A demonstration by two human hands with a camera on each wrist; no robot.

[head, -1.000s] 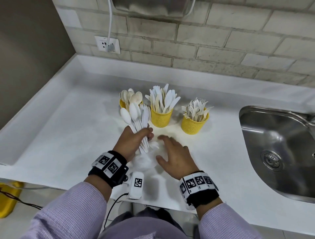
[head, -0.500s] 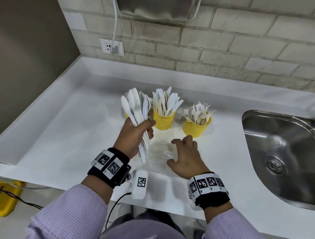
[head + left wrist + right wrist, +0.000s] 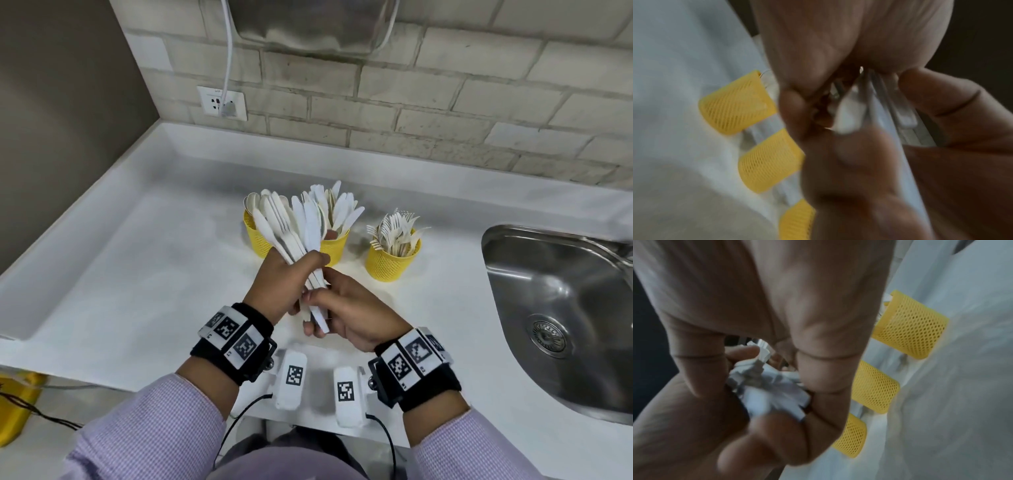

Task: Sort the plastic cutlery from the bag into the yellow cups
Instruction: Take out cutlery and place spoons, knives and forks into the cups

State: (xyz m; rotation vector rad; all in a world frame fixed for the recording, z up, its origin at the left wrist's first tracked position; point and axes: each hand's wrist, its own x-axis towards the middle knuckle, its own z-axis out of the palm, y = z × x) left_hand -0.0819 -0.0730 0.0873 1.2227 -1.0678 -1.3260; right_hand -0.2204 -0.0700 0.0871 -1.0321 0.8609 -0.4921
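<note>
My left hand (image 3: 287,277) grips a bundle of white plastic cutlery (image 3: 301,226), spoons and knives fanned upward, held above the white counter (image 3: 137,274). My right hand (image 3: 342,308) curls round the lower handle ends (image 3: 318,317). Just behind the bundle stand three yellow mesh cups: the left one (image 3: 253,240) with spoons, the middle one (image 3: 335,246) with knives, the right one (image 3: 392,263) with forks. The left wrist view shows the handle ends (image 3: 849,113) between both hands, blurred. The handle ends (image 3: 772,391) also show in the right wrist view. The bag is not visible.
A steel sink (image 3: 565,308) is set into the counter at the right. On the brick wall behind are a socket (image 3: 222,102) with a white cable and a metal appliance (image 3: 308,24). The counter meets a wall on the left.
My left hand has lifted the bundle up and toward the cups. My right hand has left the counter and taken hold of the bundle's handle ends.
</note>
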